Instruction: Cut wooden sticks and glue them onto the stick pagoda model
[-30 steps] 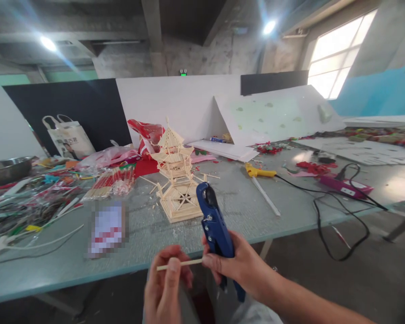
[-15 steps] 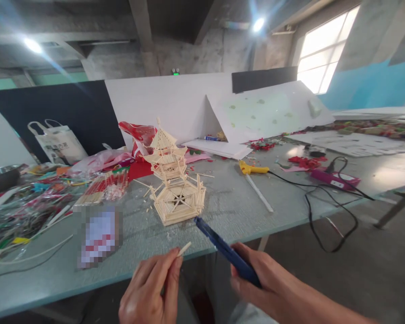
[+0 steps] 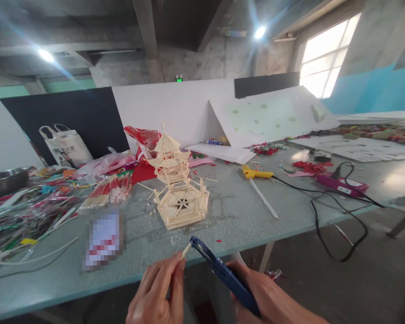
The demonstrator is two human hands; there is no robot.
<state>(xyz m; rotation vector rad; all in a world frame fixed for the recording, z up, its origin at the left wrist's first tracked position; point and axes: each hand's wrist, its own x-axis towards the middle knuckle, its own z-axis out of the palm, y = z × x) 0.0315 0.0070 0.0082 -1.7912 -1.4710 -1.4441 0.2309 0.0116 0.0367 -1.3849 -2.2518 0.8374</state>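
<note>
Near side of the pagoda (image 3: 182, 213), left hand (image 3: 157, 290) pinches a stick (image 3: 186, 250), tip seemingly left bare for the blue pliers (image 3: 222, 273) clasped in the right hand (image 3: 254, 288)!

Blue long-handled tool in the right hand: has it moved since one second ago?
Yes, down the picture: the blue tool overlapped the pale wooden-stick pagoda then; now the tool's head shows below it.

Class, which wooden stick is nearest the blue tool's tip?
The stick pinched in the left hand; all others, in the tower or on the table, are farther off.
</note>
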